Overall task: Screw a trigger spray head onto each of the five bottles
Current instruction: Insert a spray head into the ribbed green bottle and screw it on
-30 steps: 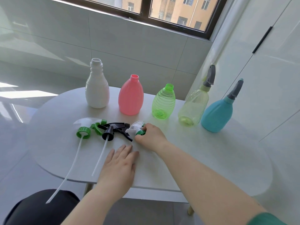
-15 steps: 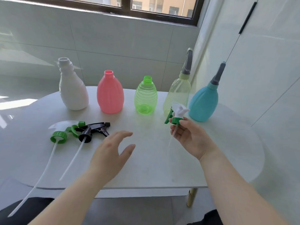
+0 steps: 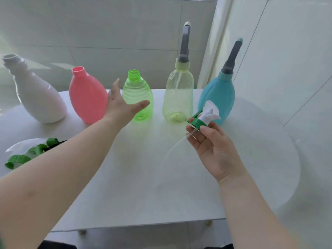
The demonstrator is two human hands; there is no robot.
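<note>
Green and white plastic, the spray head was pinched by its collar in the right hand, lifted off the table where it lay a second before. The left hand, open and empty, had risen from the table to just before the green bottle, probably the next one to fit. No brand or writing was readable.

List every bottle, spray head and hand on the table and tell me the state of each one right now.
white bottle: uncapped
pink bottle: uncapped
green bottle: uncapped
yellow bottle: head fitted
blue bottle: head fitted
white spray head: held, off table
loose spray heads: lying on table
left hand: open
right hand: gripping
</note>
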